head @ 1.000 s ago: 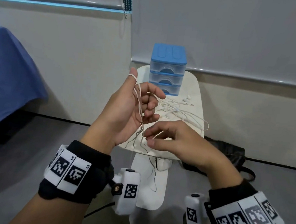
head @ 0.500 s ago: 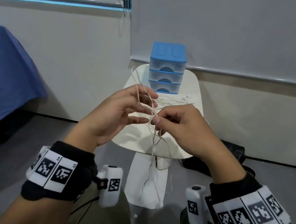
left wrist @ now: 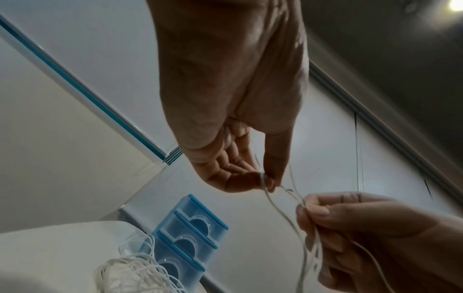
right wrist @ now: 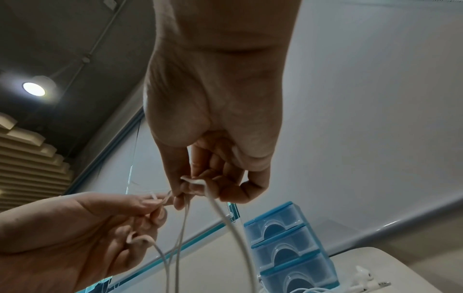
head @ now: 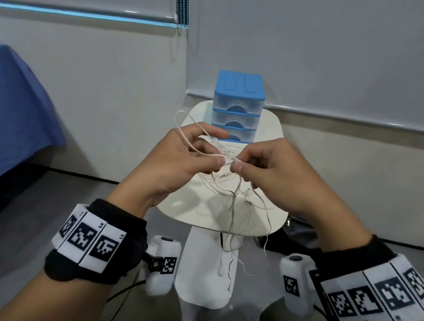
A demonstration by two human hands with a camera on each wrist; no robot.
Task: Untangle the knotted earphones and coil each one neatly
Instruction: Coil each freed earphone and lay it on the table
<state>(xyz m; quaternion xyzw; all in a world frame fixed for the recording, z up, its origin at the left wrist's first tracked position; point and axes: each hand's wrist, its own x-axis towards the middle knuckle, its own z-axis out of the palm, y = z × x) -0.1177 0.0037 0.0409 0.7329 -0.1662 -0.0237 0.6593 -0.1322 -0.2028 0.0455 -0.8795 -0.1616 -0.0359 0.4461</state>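
Observation:
Thin white earphone cables (head: 207, 153) run between my two hands above the small white table (head: 194, 216). My left hand (head: 216, 160) pinches a strand between thumb and forefinger, and a loop arches over its knuckles. My right hand (head: 239, 165) pinches the cable close beside it, thumb tips almost touching. In the left wrist view the left hand (left wrist: 265, 180) and right hand (left wrist: 313, 210) hold strands (left wrist: 283, 214) that hang down. The right wrist view shows the right hand (right wrist: 190, 188) gripping cables (right wrist: 225, 216). A loose tangle (head: 218, 187) lies on the table, and several ends dangle over its front edge.
A blue-topped three-drawer plastic organiser (head: 237, 105) stands at the table's back. White earbuds (right wrist: 363, 277) lie beside it. A blue cloth-covered table (head: 6, 117) is at the left, a dark bag (head: 292, 236) on the floor at the right, and a wall behind.
My left hand turned from palm-up, with cable draped over its raised forefinger, to a pinch. My right hand rose to meet it, and both now hold the cable close together.

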